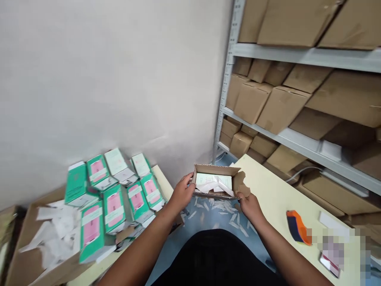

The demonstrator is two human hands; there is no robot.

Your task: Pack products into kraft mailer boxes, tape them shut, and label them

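Between my two hands, in front of my body, is a small open cardboard box [217,170] with a torn flap at its right end. Inside it lie a pale green packet [214,180] and crumpled white paper strips [218,186]. My left hand [183,190] grips the box's left end, thumb on the rim. My right hand [248,204] pinches the torn flap at the lower right corner. The undersides of the box and some fingers are hidden.
Several green and pink boxes [114,208] cover the left table, beside a large carton [29,254] with white paper scraps. White scraps litter the blue floor [217,157]. On the right table [262,190] is an orange and navy band [297,226]. Shelving [276,49] with cartons rises behind.
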